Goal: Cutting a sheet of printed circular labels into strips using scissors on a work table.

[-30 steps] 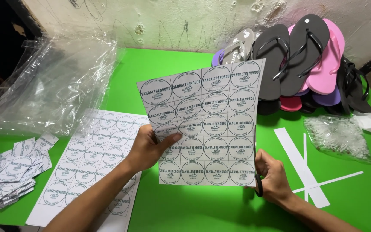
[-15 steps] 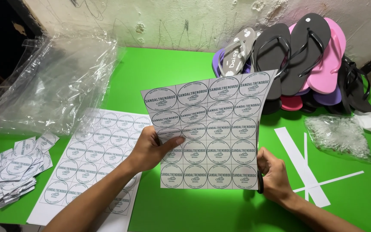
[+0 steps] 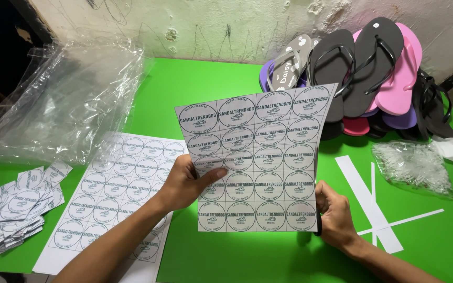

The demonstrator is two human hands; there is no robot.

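Observation:
I hold a white sheet printed with a grid of round labels [image 3: 260,157] upright above the green table [image 3: 200,89]. My left hand [image 3: 187,181] pinches its left edge, thumb lying across the front. My right hand [image 3: 336,215] is at the sheet's lower right edge, closed around a dark scissors handle [image 3: 319,226]. The blades are hidden behind the paper.
Another label sheet [image 3: 116,194] lies flat at the left, beside a pile of cut square labels [image 3: 17,202]. Clear plastic bags [image 3: 64,99] are heaped at the back left and stacked flip-flops [image 3: 363,68] at the back right. White paper strips [image 3: 368,202] and a small clear bag [image 3: 412,165] lie at the right.
The held sheet has shifted a little to the right and its top has tilted. Both hands keep their grip in nearly the same places.

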